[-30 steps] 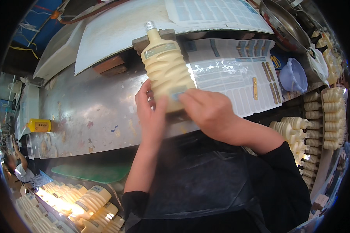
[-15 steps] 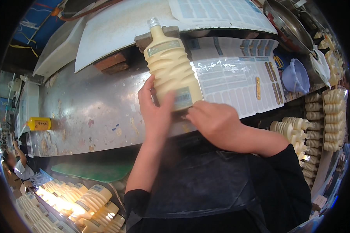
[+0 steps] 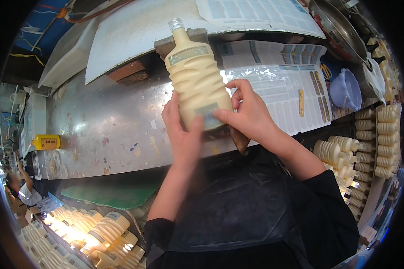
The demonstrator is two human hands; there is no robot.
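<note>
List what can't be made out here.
All in the head view:
Bottle: back, hidden by its own front.
Lower label: details blurred, one edge overlapped by the right grip's thumb.
Left grip: thumb blurred.
Brown piece: upper end, apparently covered by the right grip.
Upper sheet: far end, cut off by the top edge.

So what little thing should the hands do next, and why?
Maybe press the lower label with a thumb, because the left hand and right hand are at the lower sides of the cream bottle, with both thumbs close to that label.
</note>
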